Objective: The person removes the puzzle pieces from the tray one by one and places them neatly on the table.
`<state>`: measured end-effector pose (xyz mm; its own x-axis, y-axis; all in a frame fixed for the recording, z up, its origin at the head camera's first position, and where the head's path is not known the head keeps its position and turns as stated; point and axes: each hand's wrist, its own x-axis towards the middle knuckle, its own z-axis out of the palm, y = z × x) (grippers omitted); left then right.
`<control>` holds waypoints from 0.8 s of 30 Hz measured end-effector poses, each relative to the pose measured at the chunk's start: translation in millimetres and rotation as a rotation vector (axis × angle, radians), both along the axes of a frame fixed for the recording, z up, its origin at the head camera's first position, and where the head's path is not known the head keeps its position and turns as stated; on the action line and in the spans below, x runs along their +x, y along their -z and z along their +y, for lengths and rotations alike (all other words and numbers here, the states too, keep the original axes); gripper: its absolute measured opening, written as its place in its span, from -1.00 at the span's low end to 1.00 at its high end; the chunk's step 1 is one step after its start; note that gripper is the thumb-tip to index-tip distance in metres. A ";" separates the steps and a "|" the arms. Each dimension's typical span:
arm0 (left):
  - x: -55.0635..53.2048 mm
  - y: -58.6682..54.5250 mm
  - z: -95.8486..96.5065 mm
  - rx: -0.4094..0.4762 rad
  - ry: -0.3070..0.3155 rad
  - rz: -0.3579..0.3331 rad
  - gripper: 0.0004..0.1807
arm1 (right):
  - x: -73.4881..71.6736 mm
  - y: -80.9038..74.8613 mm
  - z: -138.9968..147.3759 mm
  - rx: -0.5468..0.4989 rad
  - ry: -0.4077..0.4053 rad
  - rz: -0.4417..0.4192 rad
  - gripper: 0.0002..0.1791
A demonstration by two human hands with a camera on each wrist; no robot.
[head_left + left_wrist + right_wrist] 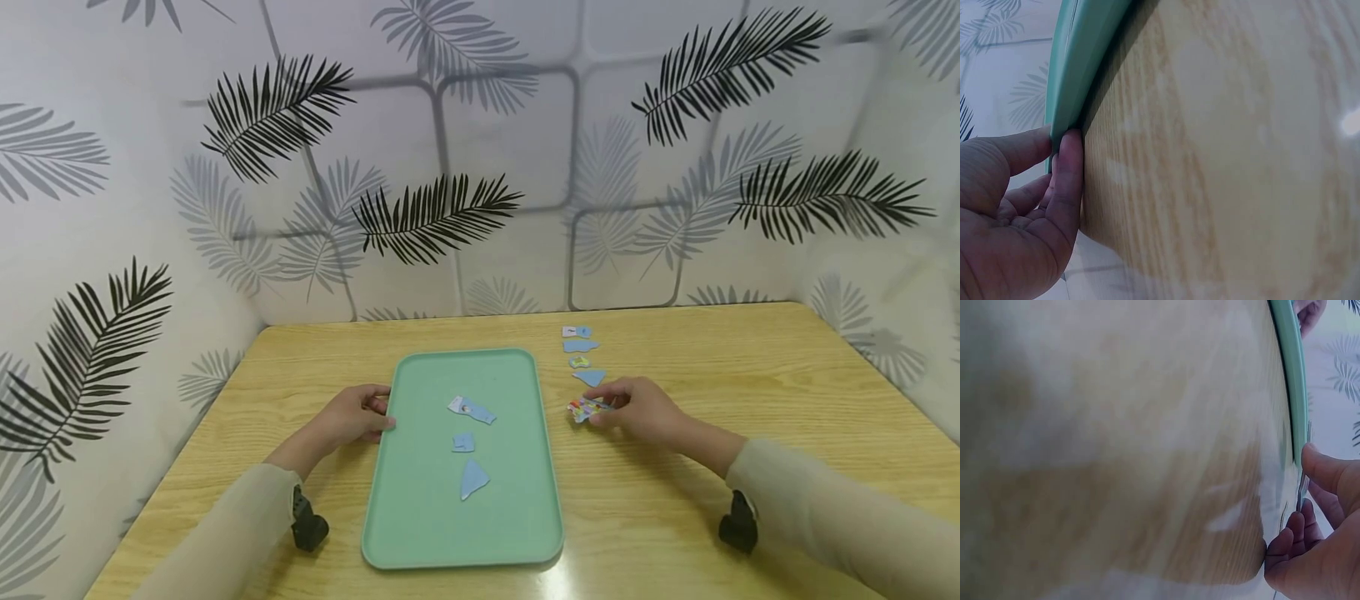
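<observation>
My left hand point(349, 417) grips the left rim of the green tray point(420, 525), thumb on the rim and fingers under it, as the left wrist view shows. Right of the tray, my right hand point(647, 412) pinches a multicoloured puzzle piece point(581, 408) between thumb and fingers. That piece appears nearly edge-on in the right wrist view. On the tray lie a long blue-and-white piece point(474, 410), a small squarish blue piece point(463, 442) and a blue triangular piece point(473, 479), all apart from each other.
Beyond my right hand, more pieces form a column on the wooden table point(750, 358): a blue triangle point(590, 377), a small green-yellow piece point(579, 362), a long blue piece point(580, 346) and a white-and-blue piece point(576, 332). A leaf-patterned wall point(517, 250) borders the table's back.
</observation>
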<state>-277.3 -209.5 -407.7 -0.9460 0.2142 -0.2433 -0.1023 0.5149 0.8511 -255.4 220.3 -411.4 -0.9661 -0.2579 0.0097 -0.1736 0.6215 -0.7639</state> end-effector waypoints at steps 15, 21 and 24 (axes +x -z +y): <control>0.3 -1.3 -0.4 0.005 0.007 -0.003 -0.36 | -12.8 -0.1 9.2 0.018 0.006 0.003 -0.60; -0.2 -1.5 -0.3 0.018 0.003 -0.013 -0.35 | -16.3 2.1 10.2 0.028 -0.002 0.009 -0.60; -0.1 -1.7 -0.2 0.020 0.002 -0.013 -0.35 | -17.4 2.4 8.8 0.041 0.008 0.004 -0.60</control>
